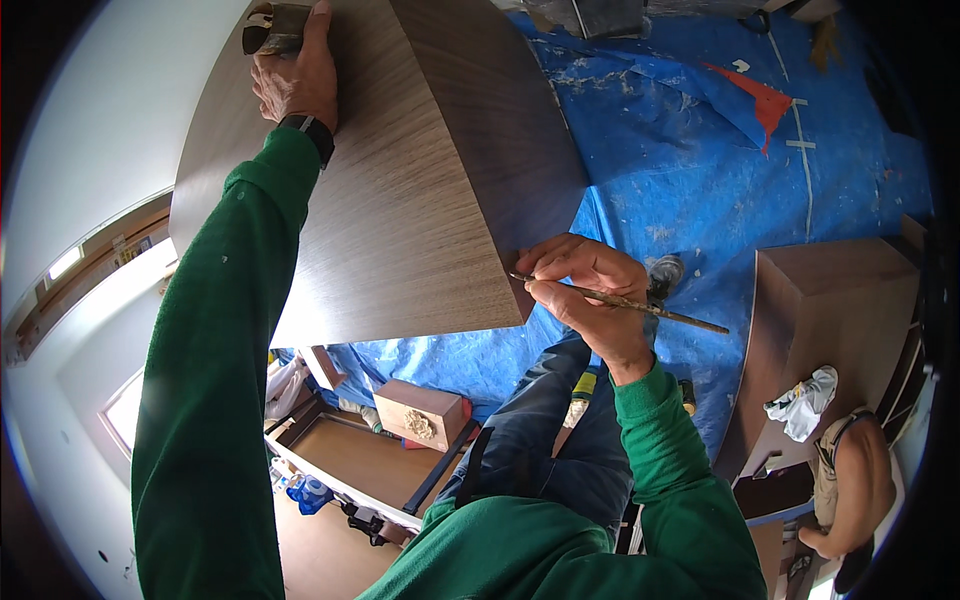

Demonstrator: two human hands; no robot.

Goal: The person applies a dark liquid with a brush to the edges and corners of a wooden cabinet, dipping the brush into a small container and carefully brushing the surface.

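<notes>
A large cabinet with a brown wood-grain finish [370,200] stands before me, its darker side face turned to the right. My right hand [595,290] pinches a thin artist's paintbrush [650,305] between thumb and fingers. The brush tip lies at the cabinet's near right edge, close to the lower corner; whether it touches is too fine to tell. At the far left of the top face, my left hand [297,85] is closed around a small dark cup-like container [280,30] with something light at its end. Part of that container is covered by the fingers.
A blue tarp [660,190] covers the floor, with a red scrap [765,100] on it. At right, another brown cabinet [830,290] bears a crumpled white cloth [803,402]; a person [855,480] is beside it. Below stand a wooden box [400,400] and a shallow frame [350,455].
</notes>
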